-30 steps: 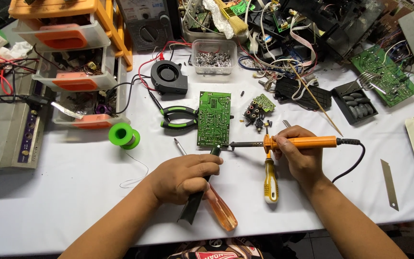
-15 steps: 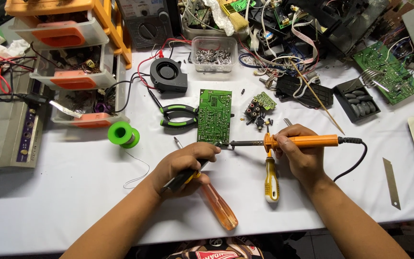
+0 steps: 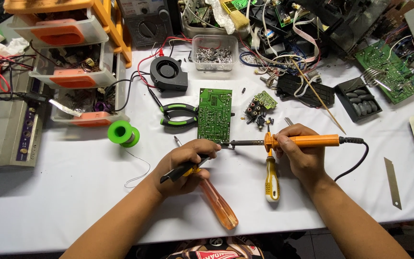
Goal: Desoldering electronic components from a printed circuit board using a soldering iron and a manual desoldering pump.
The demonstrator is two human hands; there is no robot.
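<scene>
Desk: white, carrying everything; both your forearms come in from the near edge.
Drawer unit: orange and clear, far off to the left of your left hand, drawers pulled open.
Circuit board: green, lying flat just beyond your left hand, its near edge close to the iron's tip.
Left hand: curled shut around a black-handled tool with a yellow band, knuckles up, the tool's tip pointing toward the board's near edge.
Right hand: fingers wrapped around the soldering iron, thumb on the near side.
Soldering iron: orange handle level in your right hand, dark shaft running leftward to meet the tool's tip just beyond your left-hand fingers; black cord trails off to the right.
Amber screwdriver: lies on the desk under and nearer than your left hand, handle toward you.
Yellow screwdriver: lies just left of your right hand, between both hands.
Pliers: green and black, beyond your left hand, beside the board.
Solder spool: green, to the left of your left hand, thin wire trailing toward you.
Blade: bare metal strip, well right of your right forearm.
</scene>
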